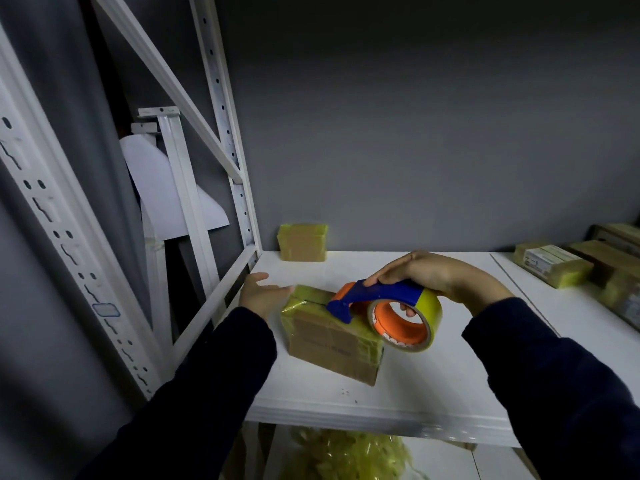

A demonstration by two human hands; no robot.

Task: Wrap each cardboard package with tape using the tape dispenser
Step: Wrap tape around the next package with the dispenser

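A cardboard package (330,344) with yellowish tape bands at its ends lies on the white shelf (433,382). My right hand (429,275) grips a blue and orange tape dispenser (381,303) carrying a yellow tape roll with an orange core. The dispenser's blue nose rests on the package's top near its far end. My left hand (263,294) is open, fingers spread, touching the package's far left corner. A second taped package (302,241) stands upright against the back wall.
Several more cardboard packages (554,263) are stacked at the shelf's right end. White metal rack uprights and braces (221,133) stand at the left. Crumpled yellow tape or film (346,455) lies on the level below the shelf.
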